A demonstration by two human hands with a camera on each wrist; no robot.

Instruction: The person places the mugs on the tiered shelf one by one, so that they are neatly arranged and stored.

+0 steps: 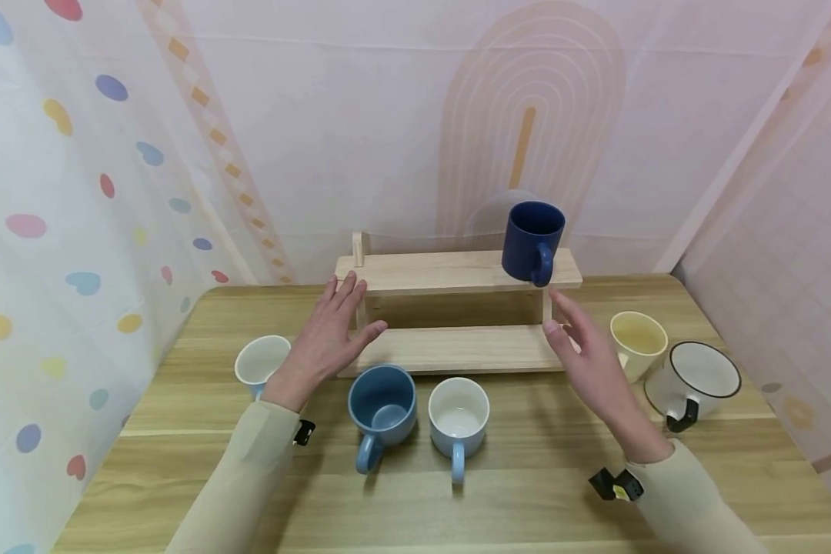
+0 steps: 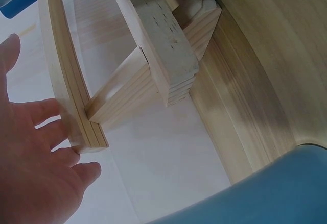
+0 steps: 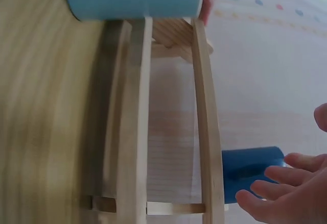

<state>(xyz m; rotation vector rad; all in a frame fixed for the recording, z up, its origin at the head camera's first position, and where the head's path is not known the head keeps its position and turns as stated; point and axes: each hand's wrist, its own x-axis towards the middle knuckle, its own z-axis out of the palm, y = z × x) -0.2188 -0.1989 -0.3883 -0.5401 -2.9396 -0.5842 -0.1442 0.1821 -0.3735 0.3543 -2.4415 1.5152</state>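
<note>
A two-tier wooden rack [image 1: 429, 271] stands at the back of the table. On the right end of its upper board sits a navy mug [image 1: 532, 246], upright, handle toward me. My left hand [image 1: 322, 338] is at the rack's left end, fingers extended; in the left wrist view its fingers [image 2: 53, 132] lie against the upper board's end. My right hand [image 1: 592, 365] is by the rack's right end, just below the navy mug, fingers loosely spread and holding nothing. In front of the rack stand a blue mug [image 1: 382, 408] and a white-lined mug [image 1: 459, 415] with a light blue handle.
Left of the rack, partly behind my left wrist, is another white-lined mug [image 1: 261, 358]. To the right stand a yellow mug [image 1: 639, 342] and a white mug [image 1: 692, 378] with a black rim and handle. A patterned curtain [image 1: 360, 138] hangs behind the table.
</note>
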